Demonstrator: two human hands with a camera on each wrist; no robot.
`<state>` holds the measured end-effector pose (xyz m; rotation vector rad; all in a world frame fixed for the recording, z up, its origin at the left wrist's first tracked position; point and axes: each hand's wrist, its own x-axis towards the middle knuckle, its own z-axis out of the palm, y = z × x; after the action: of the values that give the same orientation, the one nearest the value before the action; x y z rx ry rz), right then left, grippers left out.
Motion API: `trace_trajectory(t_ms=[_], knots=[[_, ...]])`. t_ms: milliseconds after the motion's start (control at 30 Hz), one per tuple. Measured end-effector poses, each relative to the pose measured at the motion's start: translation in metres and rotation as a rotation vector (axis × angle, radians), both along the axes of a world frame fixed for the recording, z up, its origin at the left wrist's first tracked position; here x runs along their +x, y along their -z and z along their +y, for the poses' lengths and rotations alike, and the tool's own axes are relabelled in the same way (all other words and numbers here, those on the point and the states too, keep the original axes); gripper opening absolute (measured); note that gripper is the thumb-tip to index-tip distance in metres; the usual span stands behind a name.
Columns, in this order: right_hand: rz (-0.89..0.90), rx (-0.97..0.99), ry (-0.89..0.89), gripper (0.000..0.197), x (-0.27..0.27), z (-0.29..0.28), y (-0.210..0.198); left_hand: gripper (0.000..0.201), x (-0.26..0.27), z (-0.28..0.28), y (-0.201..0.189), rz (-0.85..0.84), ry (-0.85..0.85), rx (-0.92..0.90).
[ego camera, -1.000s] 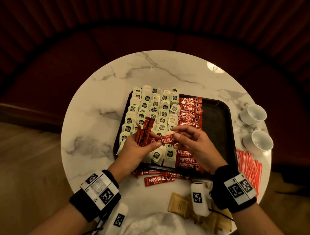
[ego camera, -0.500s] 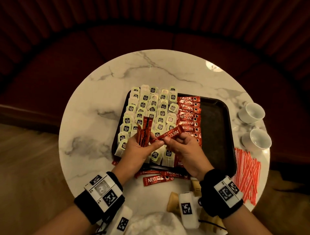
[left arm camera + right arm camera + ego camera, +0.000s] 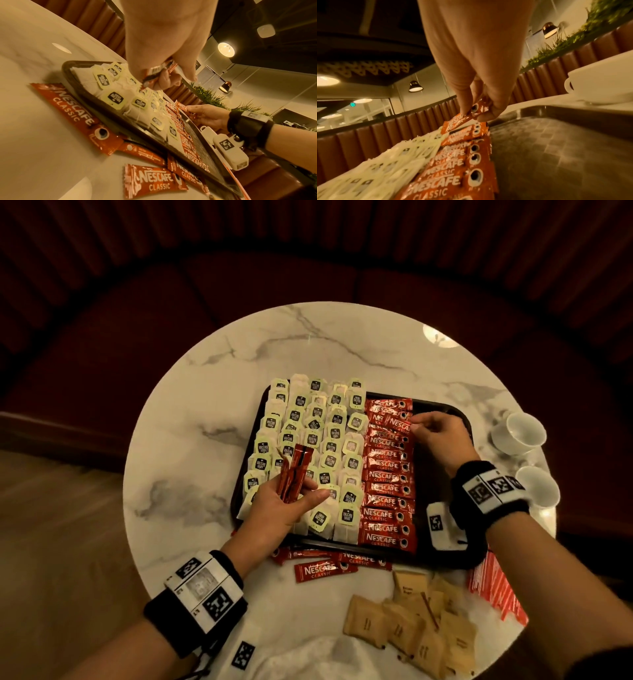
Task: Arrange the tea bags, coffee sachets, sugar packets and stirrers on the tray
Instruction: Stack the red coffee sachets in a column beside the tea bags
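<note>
A black tray (image 3: 442, 474) on the round marble table holds rows of white tea bags (image 3: 318, 440) at its left and a column of red coffee sachets (image 3: 387, 487) in its middle. My left hand (image 3: 287, 501) grips a bunch of red sachets (image 3: 294, 470) above the tea bags. At the far end of the column my right hand (image 3: 435, 429) pinches one red sachet (image 3: 397, 424) by its end, just above the others (image 3: 465, 159). Loose sachets (image 3: 323, 570) lie in front of the tray, brown sugar packets (image 3: 411, 621) at the near edge, and red stirrers (image 3: 493, 590) to the right.
Two white cups (image 3: 519, 433) stand on the table right of the tray. The tray's right part (image 3: 556, 155) is bare. A dark red cushioned bench (image 3: 239, 285) curves round the table's far side.
My right hand took one sachet from the left hand's bunch and carried it away to the far end of the sachet column. The left hand stayed over the tea bags.
</note>
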<state>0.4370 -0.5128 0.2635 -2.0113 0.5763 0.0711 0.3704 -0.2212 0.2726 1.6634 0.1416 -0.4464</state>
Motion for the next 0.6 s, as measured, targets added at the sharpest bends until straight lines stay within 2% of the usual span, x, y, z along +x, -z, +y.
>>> trace_trajectory(t_ms=[200, 367, 600], knots=[[0.076, -0.043, -0.057, 0.019, 0.02, 0.006, 0.016, 0.019, 0.0, 0.004, 0.001, 0.048, -0.001, -0.005], [0.068, -0.176, -0.047, 0.021, 0.026, 0.012, 0.027, 0.018, 0.002, 0.008, 0.002, 0.052, -0.007, -0.002], [0.043, -0.326, 0.007, 0.009, 0.032, 0.01, 0.033, 0.016, 0.003, 0.009, 0.0, 0.046, 0.001, 0.004]])
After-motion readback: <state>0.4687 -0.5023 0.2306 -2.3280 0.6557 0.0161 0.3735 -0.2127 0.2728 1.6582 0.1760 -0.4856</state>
